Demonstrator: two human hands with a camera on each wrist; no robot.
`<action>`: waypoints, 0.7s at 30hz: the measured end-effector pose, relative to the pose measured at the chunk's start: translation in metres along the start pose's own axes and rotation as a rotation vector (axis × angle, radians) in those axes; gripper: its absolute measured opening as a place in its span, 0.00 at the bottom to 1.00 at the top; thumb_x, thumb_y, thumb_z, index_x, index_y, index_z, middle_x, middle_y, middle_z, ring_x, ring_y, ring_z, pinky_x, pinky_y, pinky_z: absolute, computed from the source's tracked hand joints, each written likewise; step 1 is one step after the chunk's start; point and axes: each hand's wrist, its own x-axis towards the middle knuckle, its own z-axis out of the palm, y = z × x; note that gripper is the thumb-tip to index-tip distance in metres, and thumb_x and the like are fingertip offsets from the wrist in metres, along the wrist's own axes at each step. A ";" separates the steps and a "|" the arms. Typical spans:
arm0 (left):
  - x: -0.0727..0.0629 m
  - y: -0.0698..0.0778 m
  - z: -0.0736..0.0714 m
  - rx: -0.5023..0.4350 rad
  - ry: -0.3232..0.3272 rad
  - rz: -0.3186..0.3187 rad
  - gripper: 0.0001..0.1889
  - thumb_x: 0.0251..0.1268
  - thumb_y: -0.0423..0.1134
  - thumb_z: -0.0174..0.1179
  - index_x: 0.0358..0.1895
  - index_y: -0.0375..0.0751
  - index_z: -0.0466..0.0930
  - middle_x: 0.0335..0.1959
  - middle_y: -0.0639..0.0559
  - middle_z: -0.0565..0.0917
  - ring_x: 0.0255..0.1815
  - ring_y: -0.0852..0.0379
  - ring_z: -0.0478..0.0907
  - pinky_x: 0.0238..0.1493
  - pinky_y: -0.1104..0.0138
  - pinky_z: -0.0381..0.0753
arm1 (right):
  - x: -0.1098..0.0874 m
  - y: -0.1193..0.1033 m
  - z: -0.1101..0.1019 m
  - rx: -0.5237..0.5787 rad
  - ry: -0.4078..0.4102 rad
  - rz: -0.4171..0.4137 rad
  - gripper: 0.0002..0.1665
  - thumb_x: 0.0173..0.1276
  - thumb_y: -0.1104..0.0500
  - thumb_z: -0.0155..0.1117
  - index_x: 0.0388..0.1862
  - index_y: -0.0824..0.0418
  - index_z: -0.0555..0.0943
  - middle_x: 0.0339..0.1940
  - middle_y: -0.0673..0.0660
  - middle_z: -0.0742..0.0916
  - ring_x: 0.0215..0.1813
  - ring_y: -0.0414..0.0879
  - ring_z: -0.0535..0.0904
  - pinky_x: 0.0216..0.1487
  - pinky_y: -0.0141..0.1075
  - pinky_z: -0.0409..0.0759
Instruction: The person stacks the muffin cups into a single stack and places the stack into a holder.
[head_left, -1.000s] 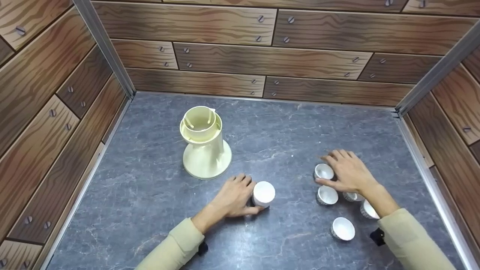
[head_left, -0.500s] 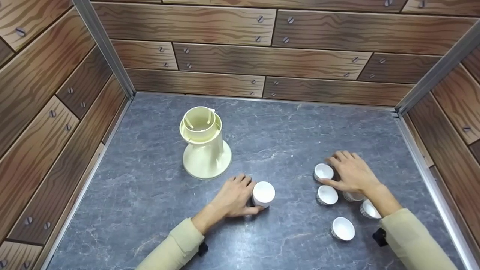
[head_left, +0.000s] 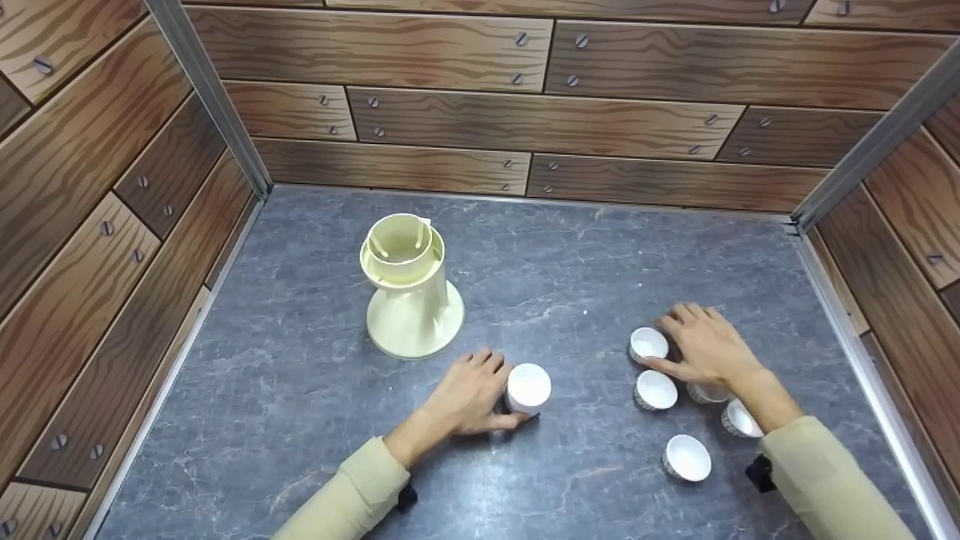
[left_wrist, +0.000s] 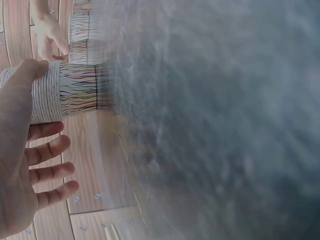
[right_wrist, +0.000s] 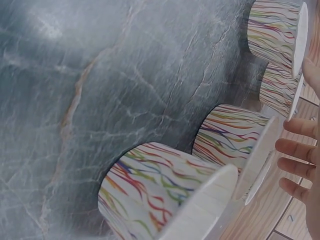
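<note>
My left hand (head_left: 469,394) holds a stack of nested paper cups (left_wrist: 77,90), thumb on one side and index finger on the other. The stack stands on the table, white on top in the head view, with thin coloured wavy lines and layered rims in the left wrist view. My right hand (head_left: 705,345) is at a single paper cup (head_left: 649,343). Its thumb tip is right at that cup's rim, and its fingers (right_wrist: 297,147) reach out nearly straight beside it. Another paper cup (head_left: 655,390) stands just in front.
More paper cups stand by the right forearm: one partly under the hand (head_left: 707,393), one beside the sleeve (head_left: 739,420), and one (head_left: 687,457) nearer the front. A cream plastic stand (head_left: 412,322) with a cylindrical top is behind the left hand. Wood-patterned walls (head_left: 540,120) enclose the table.
The right hand has drawn back slightly to the right, its fingers reaching less far around the far cup. The left hand and its stack have stayed in place.
</note>
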 end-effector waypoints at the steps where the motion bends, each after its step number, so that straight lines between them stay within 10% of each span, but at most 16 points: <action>1: 0.000 0.000 0.000 0.001 0.000 0.001 0.38 0.61 0.76 0.58 0.57 0.46 0.80 0.49 0.51 0.85 0.51 0.52 0.80 0.53 0.59 0.84 | 0.000 0.000 0.000 0.000 -0.002 -0.001 0.46 0.66 0.24 0.62 0.62 0.62 0.82 0.59 0.67 0.84 0.64 0.67 0.78 0.64 0.65 0.75; 21: -0.001 -0.001 -0.001 0.009 -0.018 0.004 0.38 0.62 0.76 0.57 0.59 0.47 0.81 0.50 0.51 0.85 0.51 0.52 0.80 0.51 0.58 0.84 | 0.003 -0.001 0.003 -0.009 -0.002 -0.006 0.44 0.66 0.27 0.65 0.60 0.64 0.83 0.60 0.70 0.84 0.66 0.69 0.78 0.70 0.66 0.72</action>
